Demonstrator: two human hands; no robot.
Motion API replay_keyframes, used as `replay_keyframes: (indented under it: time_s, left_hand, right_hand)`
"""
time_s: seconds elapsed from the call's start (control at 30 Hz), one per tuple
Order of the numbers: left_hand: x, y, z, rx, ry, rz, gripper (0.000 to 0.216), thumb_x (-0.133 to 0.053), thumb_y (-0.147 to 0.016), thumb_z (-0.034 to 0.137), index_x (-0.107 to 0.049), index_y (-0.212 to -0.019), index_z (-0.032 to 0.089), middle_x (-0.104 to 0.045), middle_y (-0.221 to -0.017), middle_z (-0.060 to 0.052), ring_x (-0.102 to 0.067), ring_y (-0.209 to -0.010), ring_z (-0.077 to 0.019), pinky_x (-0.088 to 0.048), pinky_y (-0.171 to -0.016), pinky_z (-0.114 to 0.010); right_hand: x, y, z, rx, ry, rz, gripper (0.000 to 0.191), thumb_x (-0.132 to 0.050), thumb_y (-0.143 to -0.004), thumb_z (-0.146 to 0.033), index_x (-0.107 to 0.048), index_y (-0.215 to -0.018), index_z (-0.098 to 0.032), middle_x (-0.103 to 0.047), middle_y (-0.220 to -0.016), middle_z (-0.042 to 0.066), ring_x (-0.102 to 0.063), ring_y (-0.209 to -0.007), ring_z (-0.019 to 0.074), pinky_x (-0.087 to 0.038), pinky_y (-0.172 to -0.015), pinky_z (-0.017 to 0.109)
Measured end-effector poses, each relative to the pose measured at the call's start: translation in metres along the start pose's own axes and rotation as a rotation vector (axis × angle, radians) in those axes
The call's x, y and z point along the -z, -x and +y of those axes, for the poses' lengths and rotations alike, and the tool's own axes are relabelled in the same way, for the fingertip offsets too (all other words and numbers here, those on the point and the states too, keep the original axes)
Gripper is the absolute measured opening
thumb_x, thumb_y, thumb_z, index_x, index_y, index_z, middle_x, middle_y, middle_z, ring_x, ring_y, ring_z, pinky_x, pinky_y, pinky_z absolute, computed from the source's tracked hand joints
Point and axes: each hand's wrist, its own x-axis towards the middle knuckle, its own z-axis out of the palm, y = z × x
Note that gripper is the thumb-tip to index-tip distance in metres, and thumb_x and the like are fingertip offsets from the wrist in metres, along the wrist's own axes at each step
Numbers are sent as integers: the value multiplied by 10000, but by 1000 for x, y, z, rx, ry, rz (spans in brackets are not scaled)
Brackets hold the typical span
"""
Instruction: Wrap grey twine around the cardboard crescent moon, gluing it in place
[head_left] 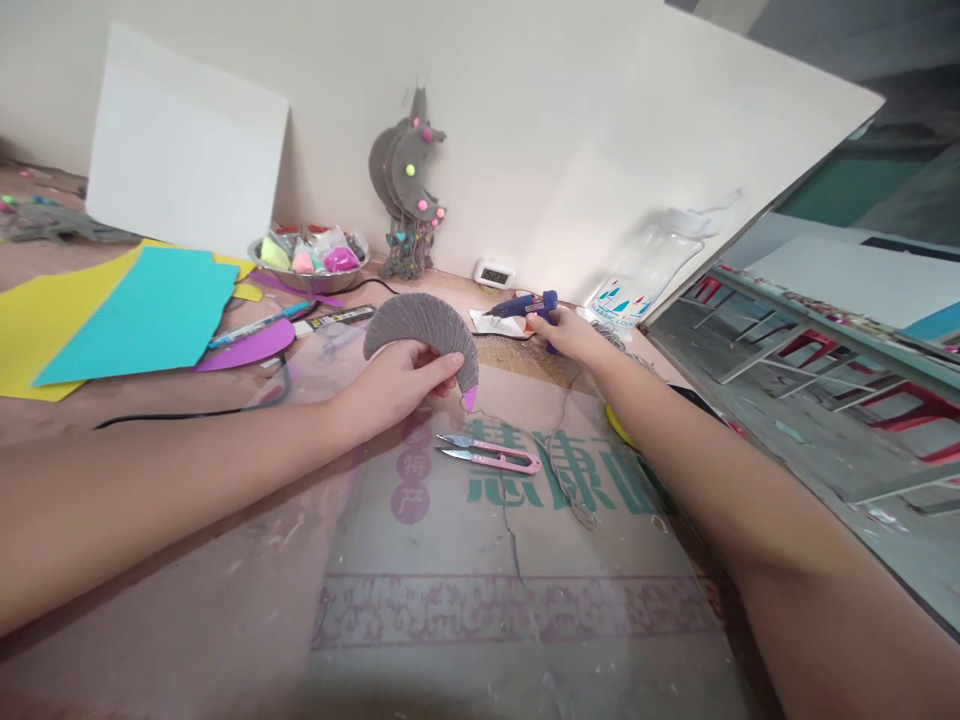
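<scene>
My left hand (409, 380) grips a crescent wrapped in grey yarn (424, 318), raised above the table, with a bare purple tip (470, 399) at its lower right end. Farther right, my right hand (566, 332) is closed on a blue hot glue gun (529, 305), its nozzle pointing left over a small white sheet (496, 323). Below the crescent lie thread snips (499, 456) with pink handles, blades to the left. Loose grey yarn (562, 470) trails across the printed plastic sheet (420, 600) near them.
A metal bowl (307, 278) of colourful packets, yellow and turquoise sheets (142, 315) and a blue pen (259, 323) occupy the left. A finished moon ornament (409, 180) hangs against the wall behind a small digital clock (495, 273). A clear jug (649, 265) stands at right.
</scene>
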Motion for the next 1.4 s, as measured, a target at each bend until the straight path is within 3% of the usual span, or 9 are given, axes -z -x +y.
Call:
replay_keyframes:
  time_s: [0.1, 0.17, 0.27, 0.37, 0.43, 0.77, 1.4]
  left_hand:
    - [-1, 1, 3, 13, 21, 8, 371, -503, -801, 488, -599, -653, 162, -649, -667, -39, -578, -616, -150, -429, -562, -248]
    - [-1, 2, 5, 24, 32, 10, 346, -517, -798, 455, -588, -635, 158, -647, -654, -33, -574, -602, -140, -431, -562, -237]
    - [-1, 3, 9, 38, 27, -24, 325, -511, -809, 406, -594, -632, 147, -654, -652, -32, -579, -607, -130, -437, -574, -220]
    - [0, 3, 10, 18, 5, -51, 331, -505, -812, 402, -609, -638, 140, -661, -642, -34, -585, -601, -126, -439, -577, -211]
    - [0, 3, 9, -1, -14, -55, 339, -509, -806, 413, -611, -633, 140, -666, -634, -33, -582, -580, -123, -437, -566, -209]
    - [2, 2, 9, -63, -76, -87, 351, -507, -803, 397, -634, -595, 144, -668, -606, -22, -562, -535, -106, -436, -538, -196]
    - [-2, 3, 5, -75, 11, -129, 349, -509, -803, 388, -596, -561, 152, -641, -546, -19, -519, -461, -85, -404, -453, -174]
  right_hand:
    - [14, 23, -3, 45, 44, 113, 467, -600, -769, -441, -558, -1101, -115, -646, -1023, 155, -605, -908, 262, -457, -802, 393]
    - [19, 49, -13, 207, 41, 300, 411, -576, -801, -400, -539, -1122, -148, -636, -1059, 133, -594, -964, 261, -457, -828, 399]
    - [14, 95, -37, 469, -53, 281, 170, -531, -856, -312, -591, -960, -192, -668, -912, 64, -623, -866, 210, -485, -807, 365]
    - [3, 129, -60, 731, -104, 231, 111, -537, -866, -257, -596, -949, -212, -678, -903, 53, -630, -882, 198, -501, -817, 357]
    - [-3, 140, -70, 821, -124, 219, 125, -546, -864, -220, -588, -982, -215, -682, -927, 47, -636, -887, 182, -514, -808, 339]
    - [-10, 142, -73, 848, -72, 229, 124, -549, -866, -210, -618, -969, -222, -697, -874, 20, -627, -926, 179, -513, -866, 365]
    - [-9, 141, -71, 954, -23, 243, 104, -549, -851, -189, -588, -943, -217, -698, -847, 2, -625, -792, 140, -448, -949, 370]
